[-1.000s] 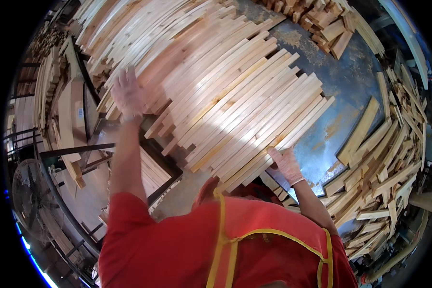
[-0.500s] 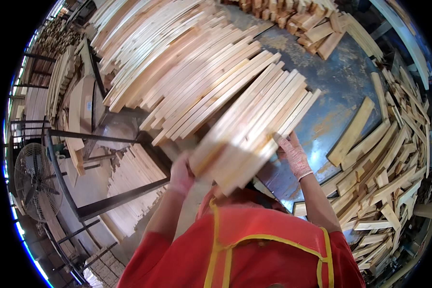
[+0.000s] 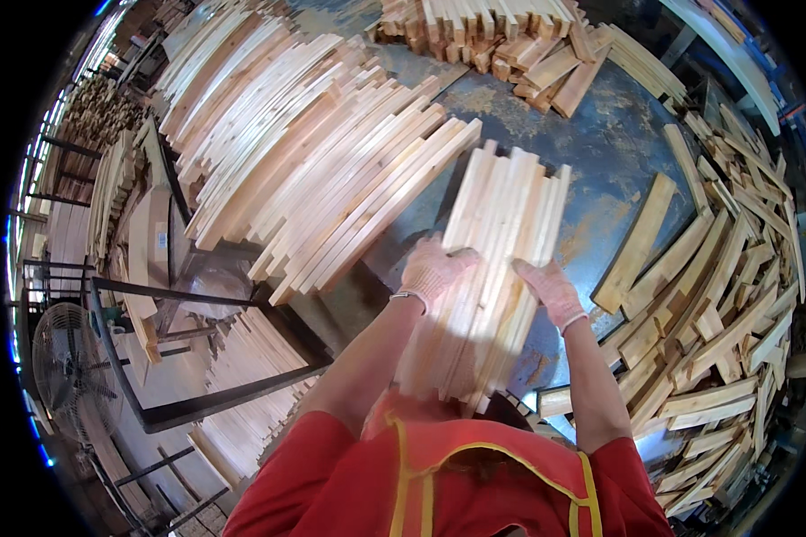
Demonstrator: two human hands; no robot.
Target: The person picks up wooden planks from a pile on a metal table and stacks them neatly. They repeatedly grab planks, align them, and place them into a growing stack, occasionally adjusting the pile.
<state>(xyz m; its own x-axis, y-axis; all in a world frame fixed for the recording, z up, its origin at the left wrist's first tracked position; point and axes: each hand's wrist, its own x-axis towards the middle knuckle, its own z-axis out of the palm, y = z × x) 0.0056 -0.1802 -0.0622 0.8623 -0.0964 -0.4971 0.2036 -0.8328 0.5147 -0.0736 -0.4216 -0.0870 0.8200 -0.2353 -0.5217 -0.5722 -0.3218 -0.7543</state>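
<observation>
A bundle of pale wooden strips [image 3: 501, 224] lies side by side in front of my body, pressed between my two gloved hands. Wrapped round its left edge is my left hand [image 3: 437, 268], thumb on top of the strips. My right hand [image 3: 551, 288] grips the opposite edge, its thumb also on top. The bundle's near end is blurred and reaches close to my red apron [image 3: 484, 443]. To the left of it lies a long row of similar wooden strips [image 3: 358, 170] on the blue-grey metal table [image 3: 591, 188].
Loose offcuts [image 3: 725, 295] pile up along the right side. Short wooden blocks [image 3: 546, 63] are stacked at the far edge. On the left stand a black metal frame [image 3: 233, 404], a fan [image 3: 72, 367] and more stacked strips [image 3: 251, 358].
The bundle has swung from a slant to nearly straight ahead of me. My left hand has moved from its near end up along its left edge. The view has shifted slightly.
</observation>
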